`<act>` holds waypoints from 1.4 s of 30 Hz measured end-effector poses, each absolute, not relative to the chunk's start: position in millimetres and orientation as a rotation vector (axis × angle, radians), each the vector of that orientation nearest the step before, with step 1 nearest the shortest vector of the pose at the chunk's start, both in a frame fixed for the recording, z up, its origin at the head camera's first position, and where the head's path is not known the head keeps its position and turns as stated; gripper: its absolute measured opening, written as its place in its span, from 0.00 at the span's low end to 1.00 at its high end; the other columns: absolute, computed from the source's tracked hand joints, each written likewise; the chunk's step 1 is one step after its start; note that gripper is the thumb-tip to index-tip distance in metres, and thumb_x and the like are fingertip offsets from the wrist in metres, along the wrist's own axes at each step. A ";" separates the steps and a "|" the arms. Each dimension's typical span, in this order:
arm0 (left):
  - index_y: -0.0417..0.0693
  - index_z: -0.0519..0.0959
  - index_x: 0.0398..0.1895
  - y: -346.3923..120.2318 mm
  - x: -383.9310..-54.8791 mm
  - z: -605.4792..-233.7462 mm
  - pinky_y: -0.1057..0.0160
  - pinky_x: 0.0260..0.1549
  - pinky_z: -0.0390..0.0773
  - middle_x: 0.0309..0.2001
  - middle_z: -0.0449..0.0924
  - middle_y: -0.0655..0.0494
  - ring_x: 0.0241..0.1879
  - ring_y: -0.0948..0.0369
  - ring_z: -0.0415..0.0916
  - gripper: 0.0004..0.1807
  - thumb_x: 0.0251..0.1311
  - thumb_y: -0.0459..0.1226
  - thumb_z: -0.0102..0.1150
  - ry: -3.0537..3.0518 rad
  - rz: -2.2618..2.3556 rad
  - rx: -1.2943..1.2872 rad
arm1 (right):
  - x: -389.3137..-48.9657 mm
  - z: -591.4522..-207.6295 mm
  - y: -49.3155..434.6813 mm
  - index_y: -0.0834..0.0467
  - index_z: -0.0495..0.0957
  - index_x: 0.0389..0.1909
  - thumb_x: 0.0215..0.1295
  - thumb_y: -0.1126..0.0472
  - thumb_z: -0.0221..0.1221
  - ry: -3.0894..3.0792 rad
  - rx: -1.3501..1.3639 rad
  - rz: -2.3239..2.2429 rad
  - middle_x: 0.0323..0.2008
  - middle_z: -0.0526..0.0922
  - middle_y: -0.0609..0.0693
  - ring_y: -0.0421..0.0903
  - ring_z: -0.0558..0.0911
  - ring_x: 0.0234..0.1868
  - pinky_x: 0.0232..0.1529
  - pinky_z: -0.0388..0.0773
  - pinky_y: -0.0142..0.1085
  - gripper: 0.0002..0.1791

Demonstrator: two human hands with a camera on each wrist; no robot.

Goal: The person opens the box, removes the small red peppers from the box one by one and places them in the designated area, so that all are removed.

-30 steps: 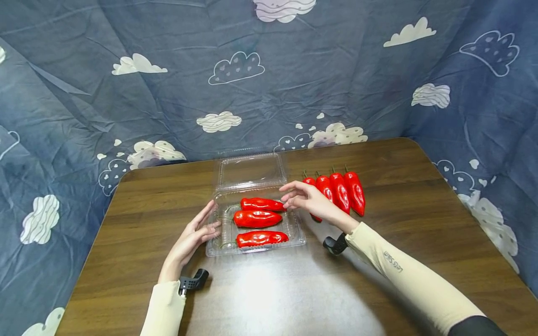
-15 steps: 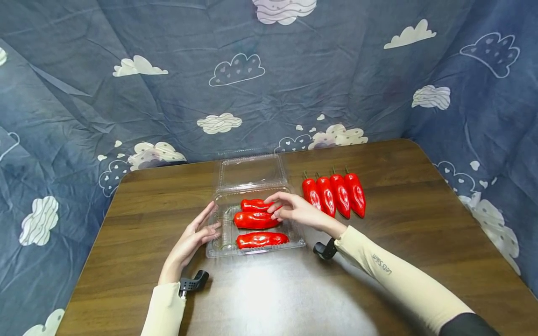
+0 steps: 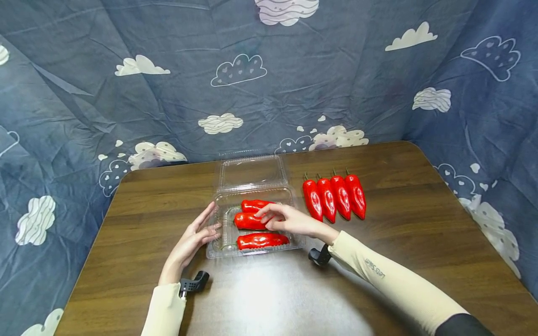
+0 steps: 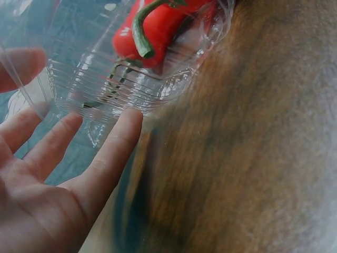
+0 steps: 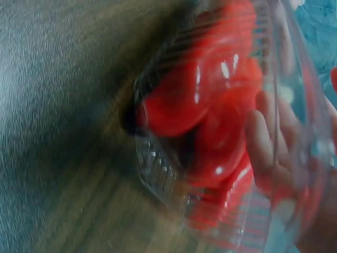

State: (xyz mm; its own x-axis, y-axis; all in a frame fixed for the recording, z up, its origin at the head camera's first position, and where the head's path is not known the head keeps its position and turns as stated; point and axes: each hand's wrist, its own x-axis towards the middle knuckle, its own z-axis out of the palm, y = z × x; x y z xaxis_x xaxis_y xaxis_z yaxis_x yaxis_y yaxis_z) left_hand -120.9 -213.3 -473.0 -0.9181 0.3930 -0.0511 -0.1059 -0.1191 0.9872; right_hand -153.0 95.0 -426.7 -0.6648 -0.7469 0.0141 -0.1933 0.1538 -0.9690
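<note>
Three red peppers lie crosswise in a clear plastic clamshell box (image 3: 227, 253), stems to the left: a back pepper (image 3: 252, 204), a middle pepper (image 3: 248, 220) and a front pepper (image 3: 261, 241). My right hand (image 3: 292, 220) reaches in from the right, its loosely bent fingers over the right end of the middle pepper and hiding that end. At the box's left wall is my left hand (image 3: 187, 242); its straight fingers rest against the ribbed plastic, with the thumb over the rim. In the left wrist view a pepper's green stem (image 4: 139, 37) shows above those fingertips.
The box's hinged lid (image 3: 253, 172) is folded back behind it. Several more red peppers (image 3: 334, 198) lie in a row right of the box, stems pointing away. A cloud-print cloth (image 3: 269, 93) hangs behind the wooden table (image 3: 147, 205).
My right hand has moved left and toward me, from the back pepper's right end to over the middle one. The peppers and my left hand have stayed in place.
</note>
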 end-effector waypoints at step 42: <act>0.45 0.41 0.76 -212.4 -121.1 -473.0 0.54 0.56 0.71 0.75 0.37 0.41 0.66 0.35 0.50 0.39 0.64 0.22 0.40 1.826 2.105 0.312 | -151.0 -439.2 80.4 0.59 0.76 0.57 0.61 0.70 0.54 2.004 -1.093 -1.150 0.57 0.75 0.52 0.48 0.72 0.58 0.61 0.67 0.42 0.22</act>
State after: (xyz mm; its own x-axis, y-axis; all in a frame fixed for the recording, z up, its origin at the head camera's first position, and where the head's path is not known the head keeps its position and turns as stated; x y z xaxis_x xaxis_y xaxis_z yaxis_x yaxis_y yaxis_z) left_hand -121.1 -212.4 -473.0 -0.9195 0.3894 -0.0536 -0.1082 -0.1197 0.9869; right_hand -151.0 80.4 -439.2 -0.4983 -0.8632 -0.0808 -0.3657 0.2938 -0.8832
